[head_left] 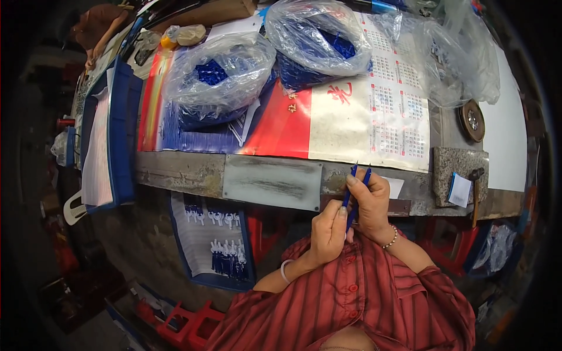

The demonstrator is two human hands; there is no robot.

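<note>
Close in front of my chest, above the table's front edge, both hands are closed on a slim blue two-legged piece (346,202). It looks like a drawing compass, with thin dark points toward the table and its two legs a little apart. My right hand (373,202) pinches the legs near the pointed ends between thumb and fingers. Lower and to the left, my left hand (329,231) grips the near end, its thumb pressed along the side. The fingers hide that end. Two clear plastic bags (249,61) (357,20) of blue parts stand farther back on the table.
A calendar sheet (345,131) covers much of the table. A metal plate (272,182) lies at its front edge. At right are a stone block (445,161), a hammer (475,196) and a round dish (472,120). Blue trays stand left (124,134) and below (202,260). Someone (102,26) sits far left.
</note>
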